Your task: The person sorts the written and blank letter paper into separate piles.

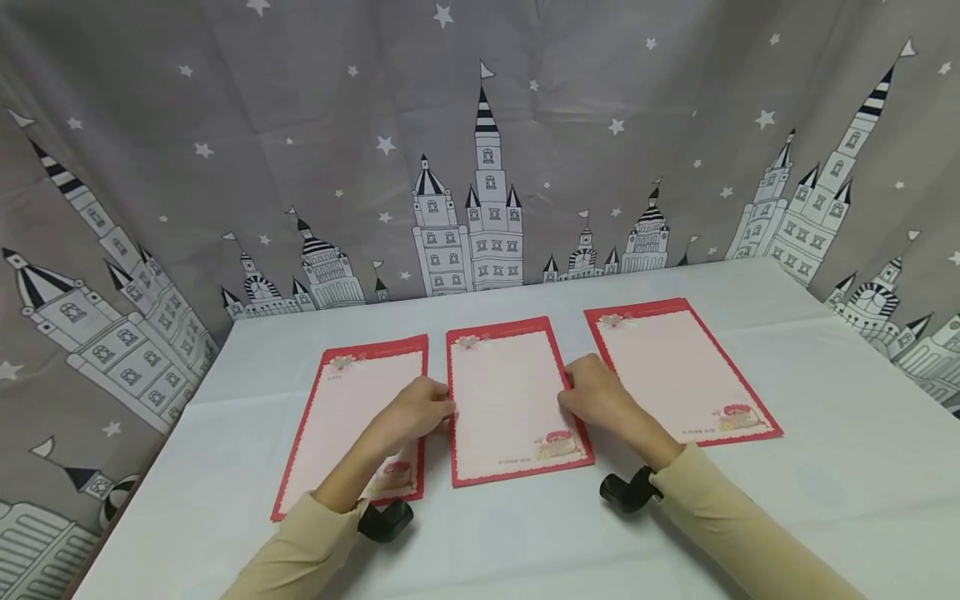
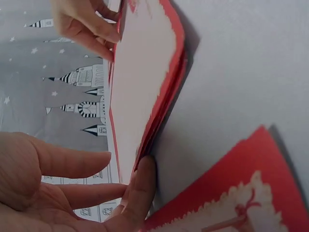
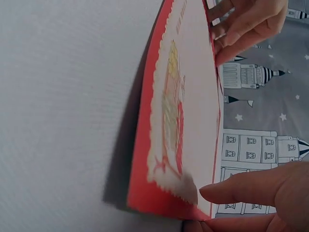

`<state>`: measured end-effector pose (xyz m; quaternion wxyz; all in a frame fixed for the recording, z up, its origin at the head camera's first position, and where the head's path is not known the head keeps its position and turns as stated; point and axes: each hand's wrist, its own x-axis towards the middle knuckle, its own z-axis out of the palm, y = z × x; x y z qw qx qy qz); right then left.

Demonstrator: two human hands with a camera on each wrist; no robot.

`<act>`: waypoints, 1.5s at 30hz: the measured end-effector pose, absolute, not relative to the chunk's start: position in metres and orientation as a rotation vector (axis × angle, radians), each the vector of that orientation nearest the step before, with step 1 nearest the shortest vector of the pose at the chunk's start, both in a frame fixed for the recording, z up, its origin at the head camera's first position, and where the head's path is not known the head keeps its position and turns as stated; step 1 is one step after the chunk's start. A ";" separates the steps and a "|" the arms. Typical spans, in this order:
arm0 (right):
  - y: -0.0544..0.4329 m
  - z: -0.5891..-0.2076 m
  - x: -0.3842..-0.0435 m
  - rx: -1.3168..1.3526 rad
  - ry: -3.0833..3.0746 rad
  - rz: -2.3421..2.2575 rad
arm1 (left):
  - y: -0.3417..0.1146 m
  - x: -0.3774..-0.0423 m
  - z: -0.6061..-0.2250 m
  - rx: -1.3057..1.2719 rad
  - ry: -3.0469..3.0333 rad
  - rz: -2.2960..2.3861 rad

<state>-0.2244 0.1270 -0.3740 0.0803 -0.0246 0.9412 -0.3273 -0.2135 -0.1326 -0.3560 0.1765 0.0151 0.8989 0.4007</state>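
Note:
Three red-bordered sets of letter paper lie side by side on the white cloth. My left hand [image 1: 416, 410] holds the left edge of the middle stack of letter paper [image 1: 510, 400], with fingers against its side in the left wrist view. At the opposite edge, my right hand [image 1: 594, 390] pinches the same stack, thumb on top. Several layers show along the stack's edge [image 2: 157, 116]. In the right wrist view its near corner [image 3: 145, 198] casts a shadow on the cloth. Whether the whole stack is off the table, I cannot tell.
Left of the middle stack lies another set of letter paper [image 1: 352, 417], partly covered by my left forearm. A third set [image 1: 675, 367] lies to the right. The white tablecloth [image 1: 517, 542] runs back to a grey curtain [image 1: 322, 125] printed with castles and stars.

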 end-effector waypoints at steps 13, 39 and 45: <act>0.115 -0.373 -0.216 -0.144 2.972 -0.854 | -0.119 -0.214 -0.359 0.189 2.809 0.903; 0.121 -0.368 -0.212 -0.203 2.849 -1.285 | -0.116 -0.210 -0.366 0.185 2.757 1.111; 0.143 -0.363 -0.202 -0.266 2.826 -1.313 | -0.110 -0.197 -0.365 0.221 2.728 1.177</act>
